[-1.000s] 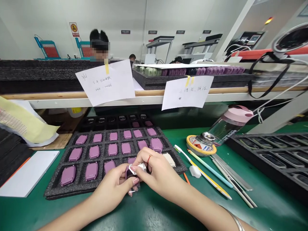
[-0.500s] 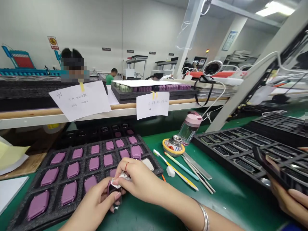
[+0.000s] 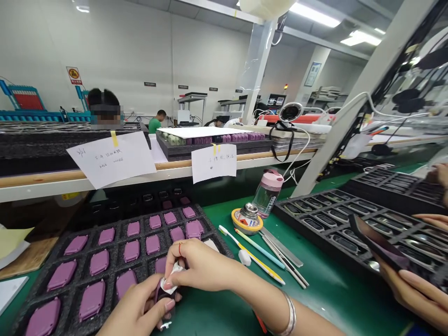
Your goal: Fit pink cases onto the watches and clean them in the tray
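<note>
In the head view, the left hand [image 3: 142, 305] grips a dark-faced purple case [image 3: 158, 288] beside the foam tray [image 3: 111, 270]; the right hand [image 3: 196, 263] pinches white tissue [image 3: 174, 277] against it; green bench [image 3: 206, 312] stretches right toward a toothbrush [image 3: 262, 264]; a shelf [image 3: 171, 173] edge bounds the far side; fingers hide much of the case; the tray's near edge is cut off.

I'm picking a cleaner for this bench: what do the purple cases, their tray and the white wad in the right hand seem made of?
Cases: probably plastic, satin finish; smooth, even colour with soft highlights, though coated metal is possible.
Tray: likely foam, matt; grainy, speckled dark surface.
Wad: thin paper or cloth, matt; it crumples in soft folds, but which one I cannot tell.
</note>
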Tool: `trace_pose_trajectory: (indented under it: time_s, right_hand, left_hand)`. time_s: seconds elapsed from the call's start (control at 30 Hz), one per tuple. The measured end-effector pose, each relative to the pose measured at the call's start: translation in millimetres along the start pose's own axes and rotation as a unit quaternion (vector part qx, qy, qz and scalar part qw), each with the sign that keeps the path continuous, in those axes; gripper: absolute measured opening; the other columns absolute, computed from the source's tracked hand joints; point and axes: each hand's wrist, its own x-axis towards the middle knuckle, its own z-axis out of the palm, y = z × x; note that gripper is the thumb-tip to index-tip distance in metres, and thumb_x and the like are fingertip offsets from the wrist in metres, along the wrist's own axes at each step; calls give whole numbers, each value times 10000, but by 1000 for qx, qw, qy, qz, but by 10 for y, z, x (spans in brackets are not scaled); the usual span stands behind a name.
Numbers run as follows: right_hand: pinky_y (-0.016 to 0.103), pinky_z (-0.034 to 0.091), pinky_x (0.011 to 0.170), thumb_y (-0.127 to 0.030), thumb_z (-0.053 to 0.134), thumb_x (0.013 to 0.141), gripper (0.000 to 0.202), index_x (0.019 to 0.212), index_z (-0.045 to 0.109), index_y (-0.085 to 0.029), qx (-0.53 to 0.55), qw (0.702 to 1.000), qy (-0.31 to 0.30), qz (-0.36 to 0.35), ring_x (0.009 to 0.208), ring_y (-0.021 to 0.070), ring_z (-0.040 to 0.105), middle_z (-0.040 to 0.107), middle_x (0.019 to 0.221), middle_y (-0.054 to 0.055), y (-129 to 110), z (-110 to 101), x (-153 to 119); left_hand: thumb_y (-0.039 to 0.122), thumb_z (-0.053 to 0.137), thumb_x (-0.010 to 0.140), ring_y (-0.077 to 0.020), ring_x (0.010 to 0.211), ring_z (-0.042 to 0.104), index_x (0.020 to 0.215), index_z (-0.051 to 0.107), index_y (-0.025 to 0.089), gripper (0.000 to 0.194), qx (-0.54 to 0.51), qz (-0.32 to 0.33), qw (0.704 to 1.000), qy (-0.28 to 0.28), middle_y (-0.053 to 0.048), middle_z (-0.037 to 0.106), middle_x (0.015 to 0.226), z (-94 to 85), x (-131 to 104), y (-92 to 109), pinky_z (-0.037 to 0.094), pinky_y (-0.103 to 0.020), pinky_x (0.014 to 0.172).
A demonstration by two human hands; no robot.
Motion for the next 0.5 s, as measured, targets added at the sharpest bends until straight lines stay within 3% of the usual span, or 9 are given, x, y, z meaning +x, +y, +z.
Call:
trace_pose_trajectory:
  time_s: [0.17,0.33,0.5]
  right_hand:
    - [165,438,549,-212,795,795,89,803,708,-192,13,1000,11,2,607,79,591,645,806,-36,-22,79,3]
    - [219,453,769,-213,823,773,100,779,723,-204,-13,999,8,-29,857,142,609,626,844,-20,-28,22,-16]
    - [213,421,745,-209,831,761,116,755,716,-196,-25,999,-19,-43,809,131,575,609,789,-35,-6,-59,-21]
  left_hand:
    - [515,624,880,-220,783,653,1053,651,182,376,-23,14,1000,5,-55,696,903,-26,11,-46,537,-312,688]
    - [515,651,860,-215,776,655,1018,652,180,370,-28,8,1000,10,-54,699,909,-18,14,-66,542,-321,711]
    - [522,647,853,-225,787,661,990,656,178,370,-18,-5,1000,6,-64,713,931,-4,10,-84,551,-327,733]
